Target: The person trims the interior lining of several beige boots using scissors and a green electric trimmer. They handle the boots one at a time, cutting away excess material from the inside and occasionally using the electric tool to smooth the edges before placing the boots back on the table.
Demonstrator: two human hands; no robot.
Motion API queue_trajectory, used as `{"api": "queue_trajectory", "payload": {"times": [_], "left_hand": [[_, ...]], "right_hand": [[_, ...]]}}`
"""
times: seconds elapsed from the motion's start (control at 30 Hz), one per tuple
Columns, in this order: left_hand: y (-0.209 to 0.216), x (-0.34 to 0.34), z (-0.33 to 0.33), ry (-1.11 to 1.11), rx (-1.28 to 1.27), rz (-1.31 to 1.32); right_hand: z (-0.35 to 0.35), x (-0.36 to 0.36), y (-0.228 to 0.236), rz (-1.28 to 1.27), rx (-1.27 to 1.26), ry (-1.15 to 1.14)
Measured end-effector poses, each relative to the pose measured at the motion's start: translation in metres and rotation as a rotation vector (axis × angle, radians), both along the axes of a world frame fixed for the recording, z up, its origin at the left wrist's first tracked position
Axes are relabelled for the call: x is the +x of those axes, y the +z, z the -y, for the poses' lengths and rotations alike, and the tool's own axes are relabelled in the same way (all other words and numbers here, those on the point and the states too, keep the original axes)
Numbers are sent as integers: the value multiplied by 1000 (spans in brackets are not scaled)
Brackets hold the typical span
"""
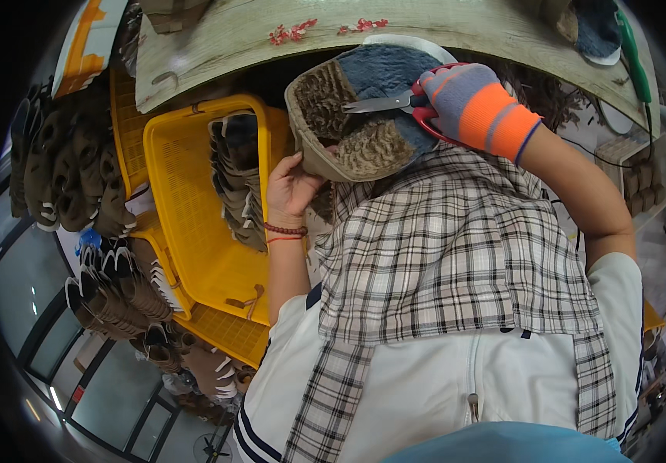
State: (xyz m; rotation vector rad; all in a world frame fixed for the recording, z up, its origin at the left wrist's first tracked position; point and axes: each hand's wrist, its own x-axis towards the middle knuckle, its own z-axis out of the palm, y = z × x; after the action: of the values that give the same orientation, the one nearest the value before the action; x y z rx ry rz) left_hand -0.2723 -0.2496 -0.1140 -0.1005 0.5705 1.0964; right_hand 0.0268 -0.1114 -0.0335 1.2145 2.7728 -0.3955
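Observation:
A fleece-lined shoe upper, brown outside with brown and blue pile inside and a white edge, is held up by the table's near edge. My bare left hand grips its lower left side, some fingers hidden behind it. My right hand, in an orange and grey glove, is closed around the red handles of a pair of scissors. The blades lie slightly apart over the inside of the upper, pointing left. Whether they touch the pile, I cannot tell.
Left of my left hand stands a yellow plastic basket with stacked uppers in it. More brown uppers hang farther left. On the wooden table are red scraps, and a green-handled tool hangs at the right.

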Motion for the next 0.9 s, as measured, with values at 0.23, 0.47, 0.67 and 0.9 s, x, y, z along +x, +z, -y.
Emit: {"api": "queue_trajectory", "payload": {"times": [0.23,0.47,0.67,0.9], "left_hand": [[-10,-1,5,4,-60,-83],[-15,5,6,50,66,-123],[0,10,0,-8,57,-233],[6,10,-3,-53,68,-300]], "right_hand": [[3,-5,1,109,-48,-28],[2,3,14,123,133,90],[3,-21,18,263,33,196],[4,-32,6,287,-27,240]]}}
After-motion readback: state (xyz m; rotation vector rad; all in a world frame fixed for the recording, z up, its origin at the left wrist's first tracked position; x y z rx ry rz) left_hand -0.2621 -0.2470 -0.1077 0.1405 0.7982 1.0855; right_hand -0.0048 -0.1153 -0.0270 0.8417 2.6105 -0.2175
